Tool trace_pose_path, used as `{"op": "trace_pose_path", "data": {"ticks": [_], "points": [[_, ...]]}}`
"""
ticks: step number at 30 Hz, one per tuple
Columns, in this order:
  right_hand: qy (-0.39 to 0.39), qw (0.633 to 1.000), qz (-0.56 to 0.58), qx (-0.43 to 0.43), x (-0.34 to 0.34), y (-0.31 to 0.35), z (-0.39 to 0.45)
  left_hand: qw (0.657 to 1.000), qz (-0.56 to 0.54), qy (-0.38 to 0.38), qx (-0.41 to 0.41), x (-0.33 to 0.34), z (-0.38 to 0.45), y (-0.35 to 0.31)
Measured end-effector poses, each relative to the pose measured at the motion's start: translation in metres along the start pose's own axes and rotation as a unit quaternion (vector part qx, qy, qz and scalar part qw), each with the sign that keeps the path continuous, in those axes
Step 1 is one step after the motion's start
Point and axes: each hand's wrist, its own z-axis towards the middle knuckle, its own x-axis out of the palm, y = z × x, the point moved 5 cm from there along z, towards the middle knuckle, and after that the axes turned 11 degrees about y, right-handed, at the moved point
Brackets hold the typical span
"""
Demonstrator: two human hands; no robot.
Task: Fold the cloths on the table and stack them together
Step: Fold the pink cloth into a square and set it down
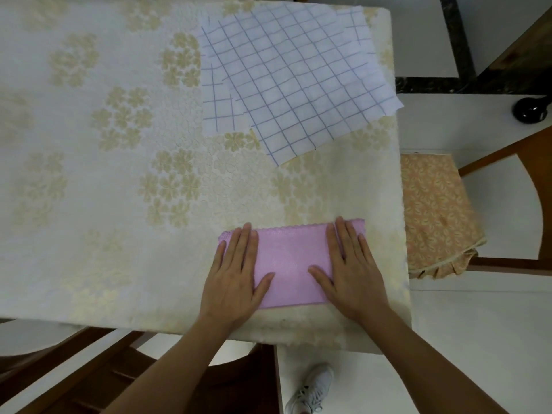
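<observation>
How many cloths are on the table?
3. A pink cloth lies near the front edge under both flat hands. Two white checked cloths sit at the far right: a big one overlapping a smaller one. More may hide beneath.

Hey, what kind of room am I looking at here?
Most likely a home dining area: a table under a flowered tablecloth, wooden chairs around it, one with a cushion, and a pale tiled floor. Both hands press flat on a pink cloth.
</observation>
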Motion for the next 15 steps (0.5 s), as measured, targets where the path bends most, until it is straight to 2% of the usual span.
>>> {"op": "trace_pose_path", "data": {"ticks": [10, 15], "points": [[-0.003, 1.000, -0.002, 0.003, 0.001, -0.006, -0.003, 1.000, -0.001, -0.010, -0.015, 0.003, -0.004, 0.013], [0.006, 1.000, 0.000, -0.003, -0.008, -0.005, -0.007, 0.999, 0.034, -0.005, 0.000, -0.009, -0.006, 0.009]]}}
